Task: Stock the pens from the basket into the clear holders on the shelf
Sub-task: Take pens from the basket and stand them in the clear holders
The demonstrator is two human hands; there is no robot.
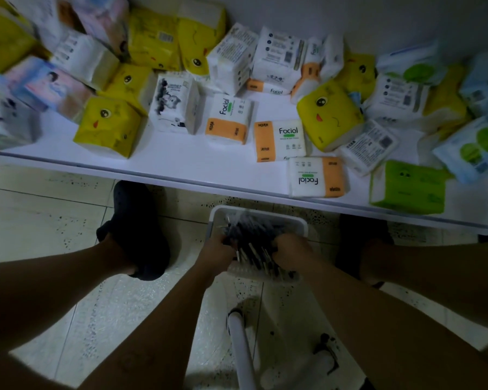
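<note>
Your left hand (217, 249) and your right hand (290, 249) are both down in the basket (303, 225), fingers curled in from either side round one bundle of dark pens (254, 235), the left closing on it from the left and the right from the right. The pens lie roughly side by side, pale tips toward you, and motion blur hides how many you hold. The basket is white and sits on the tiled floor (40, 209), just below the front edge of the white shelf (181, 164). Your left foot in a dark shoe (135, 229) stands to the left of the basket. A white pole (243, 356) runs along the floor near you. On the shelf lie many tissue packs (279, 139), yellow, orange-and-white, green and pale blue, scattered at all angles.
</note>
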